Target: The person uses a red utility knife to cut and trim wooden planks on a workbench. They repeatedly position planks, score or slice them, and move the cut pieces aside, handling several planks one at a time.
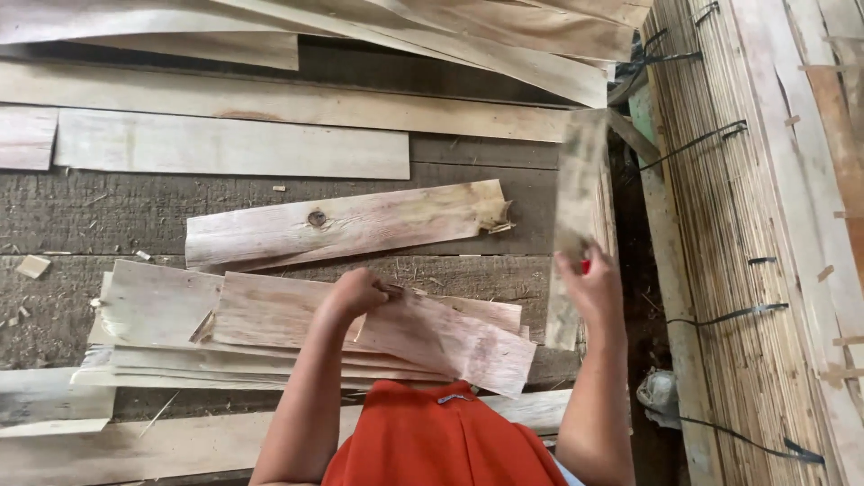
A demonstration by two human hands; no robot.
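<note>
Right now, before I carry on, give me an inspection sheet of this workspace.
Surface: dark weathered plank floor, bare in patches.
Job's things: a stack of thin veneer sheets under the left hand; one veneer strip, blurred, raised in the right hand.
Clutter: loose knotted sheet, longer pale sheets behind, small wood chips.
Grippers: left hand closed on the stack's top sheet; right hand gripping the strip.
Cables: nothing seen; only dark straps binding a bundle.
Surroundings: tall strapped veneer bundle on the right.
</note>
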